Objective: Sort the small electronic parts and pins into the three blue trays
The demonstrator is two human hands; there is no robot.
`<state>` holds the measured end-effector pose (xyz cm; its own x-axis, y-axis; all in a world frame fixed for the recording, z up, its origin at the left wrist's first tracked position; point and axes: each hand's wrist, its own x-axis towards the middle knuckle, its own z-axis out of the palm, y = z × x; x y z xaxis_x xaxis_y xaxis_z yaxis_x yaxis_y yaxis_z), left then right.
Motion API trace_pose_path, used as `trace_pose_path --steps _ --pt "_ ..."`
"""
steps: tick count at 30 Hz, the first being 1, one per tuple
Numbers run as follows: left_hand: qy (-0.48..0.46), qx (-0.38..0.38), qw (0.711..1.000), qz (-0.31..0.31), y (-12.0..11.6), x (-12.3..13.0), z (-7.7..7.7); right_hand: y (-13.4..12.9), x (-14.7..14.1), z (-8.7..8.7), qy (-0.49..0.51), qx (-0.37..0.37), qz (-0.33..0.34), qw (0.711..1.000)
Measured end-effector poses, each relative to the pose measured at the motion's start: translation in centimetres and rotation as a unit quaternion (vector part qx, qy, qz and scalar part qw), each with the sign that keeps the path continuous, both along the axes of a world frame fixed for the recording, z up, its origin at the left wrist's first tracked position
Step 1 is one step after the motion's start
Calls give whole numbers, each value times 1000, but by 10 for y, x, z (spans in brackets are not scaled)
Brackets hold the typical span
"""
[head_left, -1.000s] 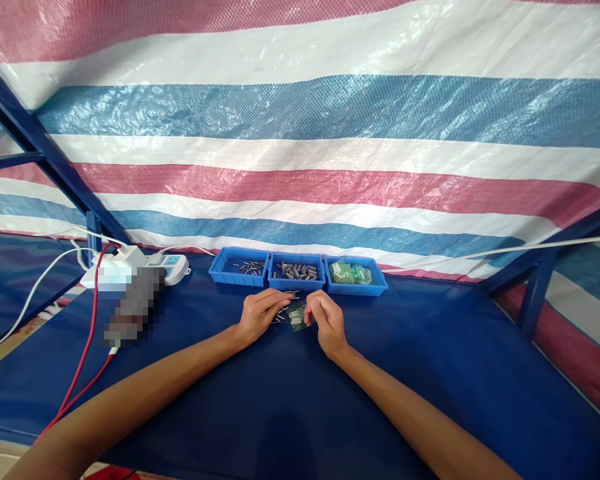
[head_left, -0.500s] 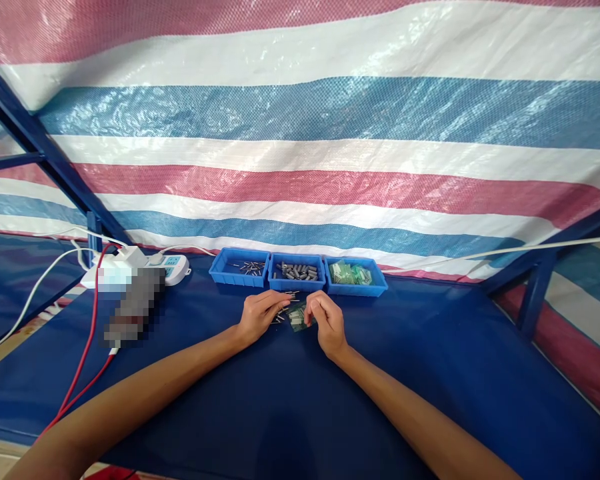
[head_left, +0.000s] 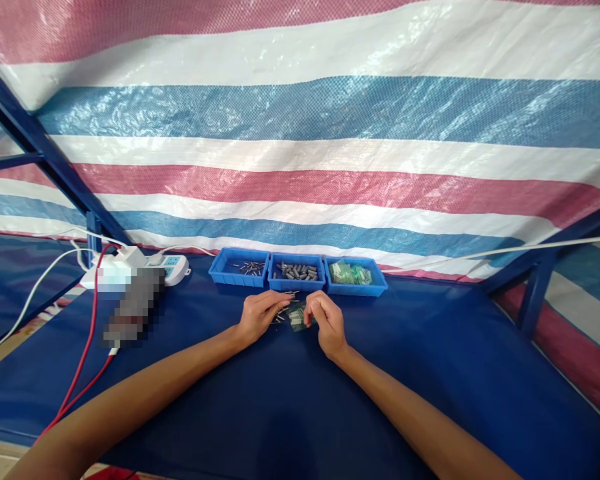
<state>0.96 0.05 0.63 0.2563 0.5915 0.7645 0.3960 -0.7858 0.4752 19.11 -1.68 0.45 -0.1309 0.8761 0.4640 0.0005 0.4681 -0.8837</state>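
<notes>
My left hand (head_left: 261,316) is closed in a pinch above the table, among thin metal pins (head_left: 279,318). What its fingertips hold is too small to make out. Close to its right lies a small clear greenish plastic bag (head_left: 296,316) with pale pieces in it. My right hand (head_left: 327,324) is curled shut at the bag's right edge, its fingers on that edge. Behind both hands stand three blue bins in a row: the left bin (head_left: 237,277) contains dark thin pins, the middle bin (head_left: 296,285) grey cylinders, the right bin (head_left: 357,290) greenish plastic bags.
At the left, a white power strip (head_left: 177,269) with plugs lies beside a blurred-out dark object (head_left: 137,303). A red cable (head_left: 91,333) runs from there to the front edge. The dark blue table (head_left: 430,353) has a striped tarp (head_left: 330,187) behind it and blue frame posts at both sides.
</notes>
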Motion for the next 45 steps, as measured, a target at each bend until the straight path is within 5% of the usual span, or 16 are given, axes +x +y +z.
trace_pose_path --steps 45 --pt "5 -5 1000 -4 1 -2 -3 3 -1 -10 71 25 11 997"
